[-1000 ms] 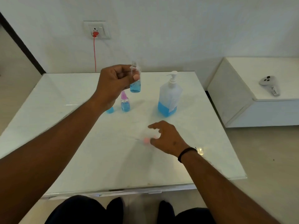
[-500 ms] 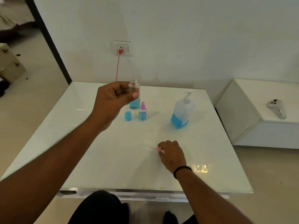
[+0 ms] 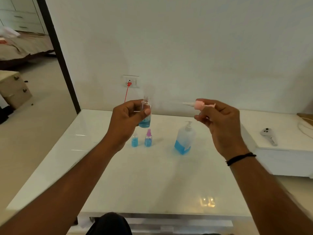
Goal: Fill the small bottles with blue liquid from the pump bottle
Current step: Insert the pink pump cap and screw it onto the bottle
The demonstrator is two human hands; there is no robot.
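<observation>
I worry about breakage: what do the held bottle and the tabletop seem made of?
The held bottle looks like clear, glossy plastic: see-through walls, threaded neck, blue liquid visible inside; glass can't be ruled out. The tabletop looks like white polished stone or glass: it mirrors a light.

The right hand (image 3: 221, 126) left the table (image 3: 152, 175) and rose to the level of the left hand (image 3: 125, 119), now holding the pink spray cap (image 3: 199, 105) beside the open small bottle (image 3: 145, 114). The camera tilted upward, so more wall appeared.
</observation>
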